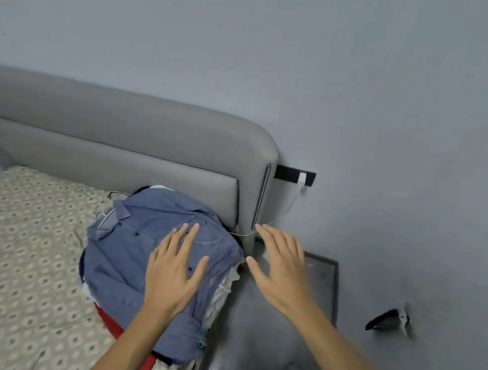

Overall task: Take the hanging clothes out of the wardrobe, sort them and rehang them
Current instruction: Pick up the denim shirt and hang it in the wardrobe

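Bedspread (25, 245), patterned, lies left of the clothes pile (147, 253) and carries it. Pile sits on the bed's corner by the grey headboard (125, 137), prob. dumped there for sorting. A blue denim shirt (125, 234) is on top, w/ red and pale garments showing under it. Left hand (174, 277) lies flat on the shirt, fingers spread, pinching nothing, likely steadying the pile. Right hand (282, 267) hovers just right of pile, fingers straight, spread, holding nothing, over a dark nightstand (323, 275). Wall socket (295, 175) w/ charger further right.
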